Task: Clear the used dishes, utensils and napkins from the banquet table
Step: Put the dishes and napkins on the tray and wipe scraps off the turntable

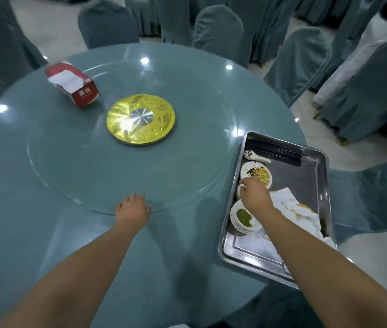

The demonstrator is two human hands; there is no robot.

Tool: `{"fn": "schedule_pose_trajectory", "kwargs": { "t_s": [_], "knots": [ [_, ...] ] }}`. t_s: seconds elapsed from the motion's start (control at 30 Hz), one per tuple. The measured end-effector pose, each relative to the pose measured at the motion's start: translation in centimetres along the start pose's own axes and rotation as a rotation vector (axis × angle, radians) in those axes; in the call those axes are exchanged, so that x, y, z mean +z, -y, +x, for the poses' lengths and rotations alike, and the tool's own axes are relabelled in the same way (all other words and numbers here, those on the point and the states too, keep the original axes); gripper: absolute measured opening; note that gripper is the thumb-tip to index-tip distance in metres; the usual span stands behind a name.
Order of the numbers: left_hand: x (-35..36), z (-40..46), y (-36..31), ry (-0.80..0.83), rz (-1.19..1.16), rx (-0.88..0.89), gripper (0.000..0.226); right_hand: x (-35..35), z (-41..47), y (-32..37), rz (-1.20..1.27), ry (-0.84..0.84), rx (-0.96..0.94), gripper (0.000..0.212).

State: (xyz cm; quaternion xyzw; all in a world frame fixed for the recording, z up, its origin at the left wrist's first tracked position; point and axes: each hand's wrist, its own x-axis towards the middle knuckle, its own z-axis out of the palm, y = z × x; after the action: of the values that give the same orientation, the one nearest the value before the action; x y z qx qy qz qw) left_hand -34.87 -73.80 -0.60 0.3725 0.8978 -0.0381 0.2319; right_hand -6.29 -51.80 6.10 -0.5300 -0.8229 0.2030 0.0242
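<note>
A steel tray (315,185) sits at the round table's right edge. It holds black chopsticks (275,151), a white spoon (255,156), a white bowl with food scraps (257,174), a stack of small white plates with green sauce (243,220) and crumpled white napkins (298,211). My right hand (255,194) is over the tray's left side, fingers curled round a small white dish whose rim shows under them. My left hand (134,208) rests flat, fingers straight, on the near rim of the glass turntable (69,162).
A red tissue box (73,84) lies on the turntable at the far left. A gold disc (141,119) marks its centre. Chairs in blue-grey covers ring the table (10,185). A person in white stands at the far right (362,50).
</note>
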Motion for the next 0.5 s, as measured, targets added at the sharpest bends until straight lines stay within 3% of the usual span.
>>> {"fn": "schedule_pose_trajectory", "kwargs": {
  "t_s": [0.5],
  "knots": [
    [-1.4, 2.2, 14.2, -0.018, -0.125, -0.145, 0.053, 12.6, 2.4, 21.1, -0.005, 0.234, -0.254, 0.022]
  ]
}}
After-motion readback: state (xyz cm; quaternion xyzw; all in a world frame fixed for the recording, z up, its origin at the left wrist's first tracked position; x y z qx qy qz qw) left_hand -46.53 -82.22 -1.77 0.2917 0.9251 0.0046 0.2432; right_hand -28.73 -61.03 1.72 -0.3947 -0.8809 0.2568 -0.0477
